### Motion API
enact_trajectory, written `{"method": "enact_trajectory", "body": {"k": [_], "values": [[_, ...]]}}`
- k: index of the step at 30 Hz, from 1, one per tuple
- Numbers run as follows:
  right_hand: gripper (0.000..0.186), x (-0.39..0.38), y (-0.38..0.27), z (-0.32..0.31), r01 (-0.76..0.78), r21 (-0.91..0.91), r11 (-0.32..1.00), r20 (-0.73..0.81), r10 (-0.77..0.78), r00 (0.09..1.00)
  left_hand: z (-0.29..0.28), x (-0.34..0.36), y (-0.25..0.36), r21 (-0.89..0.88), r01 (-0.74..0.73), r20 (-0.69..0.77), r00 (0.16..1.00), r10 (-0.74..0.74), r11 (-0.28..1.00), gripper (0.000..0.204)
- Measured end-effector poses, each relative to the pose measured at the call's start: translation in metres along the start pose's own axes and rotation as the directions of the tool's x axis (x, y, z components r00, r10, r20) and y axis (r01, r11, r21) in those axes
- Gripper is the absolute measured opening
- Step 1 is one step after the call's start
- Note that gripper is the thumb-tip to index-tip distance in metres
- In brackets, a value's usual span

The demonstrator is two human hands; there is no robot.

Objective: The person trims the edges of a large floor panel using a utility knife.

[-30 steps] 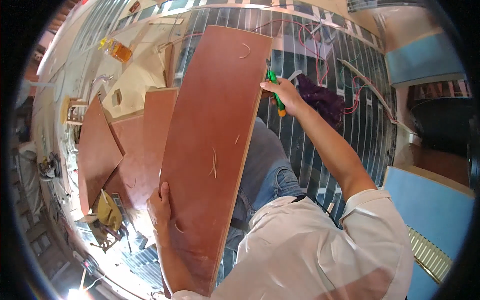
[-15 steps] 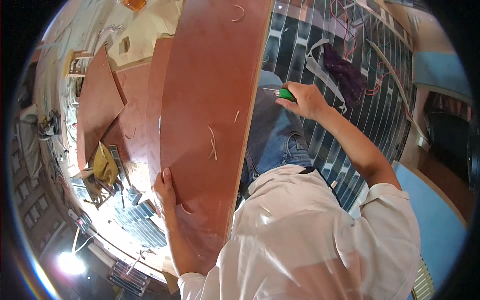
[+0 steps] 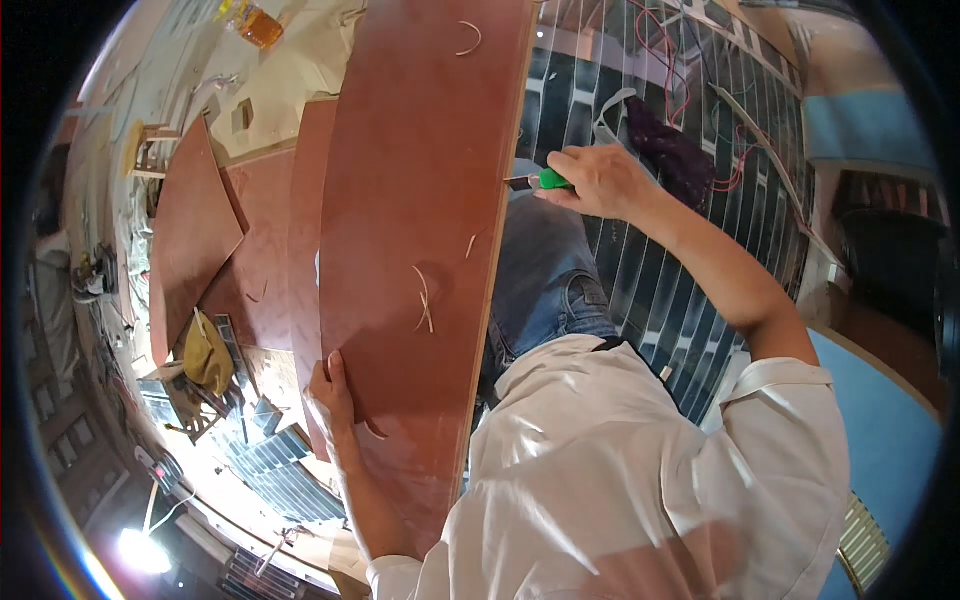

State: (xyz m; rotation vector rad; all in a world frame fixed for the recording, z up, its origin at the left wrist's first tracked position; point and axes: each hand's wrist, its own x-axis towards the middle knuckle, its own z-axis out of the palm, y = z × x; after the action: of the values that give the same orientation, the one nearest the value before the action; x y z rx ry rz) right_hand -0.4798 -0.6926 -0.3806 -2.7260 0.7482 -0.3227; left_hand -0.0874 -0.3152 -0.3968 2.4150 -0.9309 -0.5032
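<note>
A long reddish-brown board (image 3: 400, 180) lies in front of me, its pale narrow edge running along the right side. My left hand (image 3: 332, 392) is on the board's left edge near me, the thumb on top and the other fingers partly hidden. In my right hand (image 3: 598, 182) is a knife (image 3: 550, 180) with a green handle and a short metal blade. The blade's tip is at the board's right edge, and whether it touches is hard to tell. Thin curled strips (image 3: 424, 300) lie on the board's face.
More reddish-brown boards (image 3: 265, 200) lie to the left, near a mustard-coloured cap (image 3: 207, 355). On the right, a dark purple cloth (image 3: 670, 150) and red wires (image 3: 665, 60) rest on a striped dark surface. A bright lamp (image 3: 145, 552) shines at lower left. An amber bottle (image 3: 255, 25) is at the back.
My right hand has moved left with the knife, bringing its blade up to the board's right edge. My left hand stays on the opposite edge. The whole view has shifted slightly.
</note>
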Motion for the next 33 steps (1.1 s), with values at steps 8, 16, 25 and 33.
{"method": "enact_trajectory", "body": {"k": [8,16,25,33], "values": [[0.044,0.033,0.076,-0.04,-0.205,-0.172,0.964,-0.159,0.178,0.971,-0.002,0.001,-0.002,0.115,-0.059,0.028,0.998,0.056,0.992,0.06],[0.041,0.02,0.119,-0.072,-0.637,0.527,0.563,0.154,0.673,0.723,0.001,-0.001,0.016,0.067,-0.078,0.041,0.996,0.075,0.995,0.056],[0.041,0.054,0.136,-0.082,-0.55,0.728,0.408,0.176,0.665,0.726,0.006,0.007,-0.003,0.13,-0.134,0.031,0.991,0.131,0.982,0.062],[0.043,0.071,0.145,-0.072,-0.554,0.695,0.458,0.179,0.635,0.751,-0.007,0.004,0.035,0.141,-0.059,0.081,0.996,0.047,0.988,0.07]]}}
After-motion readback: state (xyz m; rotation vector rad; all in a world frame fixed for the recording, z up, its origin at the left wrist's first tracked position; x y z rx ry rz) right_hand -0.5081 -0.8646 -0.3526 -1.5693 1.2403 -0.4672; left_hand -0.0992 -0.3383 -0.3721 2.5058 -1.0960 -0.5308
